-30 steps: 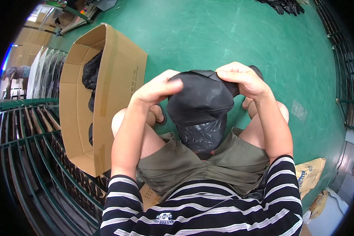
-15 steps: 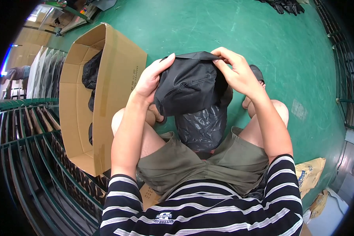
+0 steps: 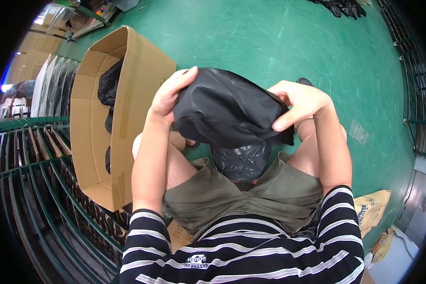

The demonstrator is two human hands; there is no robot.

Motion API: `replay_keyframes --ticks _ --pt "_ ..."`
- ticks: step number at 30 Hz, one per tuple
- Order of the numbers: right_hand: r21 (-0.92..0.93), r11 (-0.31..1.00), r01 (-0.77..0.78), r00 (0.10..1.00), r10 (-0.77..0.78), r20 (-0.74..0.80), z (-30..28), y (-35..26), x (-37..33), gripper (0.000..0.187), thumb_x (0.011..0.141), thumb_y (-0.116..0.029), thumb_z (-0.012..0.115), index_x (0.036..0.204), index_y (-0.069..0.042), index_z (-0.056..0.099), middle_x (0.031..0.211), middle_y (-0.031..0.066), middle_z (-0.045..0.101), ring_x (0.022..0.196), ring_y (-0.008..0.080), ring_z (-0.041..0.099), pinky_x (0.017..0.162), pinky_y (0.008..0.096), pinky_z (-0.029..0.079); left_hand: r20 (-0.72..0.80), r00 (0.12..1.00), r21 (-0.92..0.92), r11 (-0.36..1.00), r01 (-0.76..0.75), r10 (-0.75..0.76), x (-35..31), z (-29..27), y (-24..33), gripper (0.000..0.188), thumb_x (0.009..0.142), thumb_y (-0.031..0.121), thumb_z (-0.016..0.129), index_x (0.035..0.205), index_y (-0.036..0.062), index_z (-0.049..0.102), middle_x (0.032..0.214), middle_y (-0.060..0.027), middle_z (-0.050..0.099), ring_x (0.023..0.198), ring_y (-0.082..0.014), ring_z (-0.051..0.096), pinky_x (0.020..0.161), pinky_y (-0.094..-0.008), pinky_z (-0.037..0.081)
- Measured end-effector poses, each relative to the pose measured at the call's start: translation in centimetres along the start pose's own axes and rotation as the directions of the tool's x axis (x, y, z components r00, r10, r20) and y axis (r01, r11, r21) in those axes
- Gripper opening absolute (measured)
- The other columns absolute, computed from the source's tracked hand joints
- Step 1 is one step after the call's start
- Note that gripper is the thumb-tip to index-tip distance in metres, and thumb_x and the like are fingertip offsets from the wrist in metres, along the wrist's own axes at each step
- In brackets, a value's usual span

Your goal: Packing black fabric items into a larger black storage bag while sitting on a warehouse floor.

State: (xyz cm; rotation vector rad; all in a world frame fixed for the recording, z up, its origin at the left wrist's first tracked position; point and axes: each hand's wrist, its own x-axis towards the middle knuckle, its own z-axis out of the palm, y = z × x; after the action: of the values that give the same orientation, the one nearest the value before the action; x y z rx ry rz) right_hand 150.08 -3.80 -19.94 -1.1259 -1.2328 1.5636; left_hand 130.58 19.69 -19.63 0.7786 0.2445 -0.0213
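A soft black fabric piece [image 3: 227, 106] with seams, rounded a little like a hat, is stretched between my two hands; its exact kind is not clear. My left hand [image 3: 171, 94] grips its left edge, thumb on top and fingers hidden behind the cloth. At the right edge my right hand [image 3: 305, 105] pinches the cloth, thumb in front and fingers behind. Under it, between my knees, stands a bundle in shiny, wrinkled black plastic [image 3: 243, 163]. The fabric covers the bundle's upper part and hangs in front of it.
To the left a tall open cardboard box [image 3: 142, 90] holds several black bundles [image 3: 111, 85]. Green metal racks [image 3: 38, 175] stand beside it. More black items [image 3: 341, 7] lie far off on the green floor. A tan paper sack [image 3: 374, 208] lies at right, near a rack [image 3: 404, 75].
The fabric has been turned and spread wider. My right hand has moved right and down to its lower right edge; my left hand has shifted slightly left.
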Motion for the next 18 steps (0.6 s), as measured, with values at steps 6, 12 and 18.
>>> replay_keyframes --ticks 6,12,18 --pt "0.242 0.970 -0.017 0.941 0.097 -0.323 -0.9 0.2 0.5 0.019 0.087 -0.013 0.064 0.099 0.002 0.064 0.088 0.0002 0.066 0.079 0.0059 0.058 0.074 0.0222 0.047 0.213 0.973 -0.305 0.952 -0.017 0.085 0.1 -1.8 1.9 0.046 0.100 0.030 0.036 0.113 -0.0076 0.059 0.114 -0.0221 0.063 0.104 -0.0331 0.062 0.096 -0.0443 0.047" --pt "0.147 0.987 0.060 0.994 -0.047 -0.095 -1.9 0.8 -0.8 0.022 0.090 -0.021 0.064 0.080 -0.001 0.068 0.072 -0.0053 0.061 0.066 0.0025 0.051 0.062 0.0209 0.044 0.167 0.985 -0.324 0.946 0.024 0.032 1.1 -2.1 -0.2 0.037 0.099 0.022 0.041 0.104 -0.0074 0.063 0.104 -0.0212 0.067 0.092 -0.0299 0.067 0.086 -0.0401 0.053" --pt "0.063 0.980 -0.191 0.981 0.193 -0.021 -2.6 0.3 -1.3 0.014 0.084 -0.010 0.070 0.086 0.003 0.067 0.073 -0.0042 0.062 0.064 0.0030 0.051 0.056 0.0202 0.043 0.045 0.999 -0.235 0.972 0.002 0.009 0.7 -1.7 0.5 0.034 0.099 0.019 0.042 0.106 -0.0081 0.062 0.104 -0.0203 0.067 0.092 -0.0280 0.067 0.086 -0.0389 0.054"
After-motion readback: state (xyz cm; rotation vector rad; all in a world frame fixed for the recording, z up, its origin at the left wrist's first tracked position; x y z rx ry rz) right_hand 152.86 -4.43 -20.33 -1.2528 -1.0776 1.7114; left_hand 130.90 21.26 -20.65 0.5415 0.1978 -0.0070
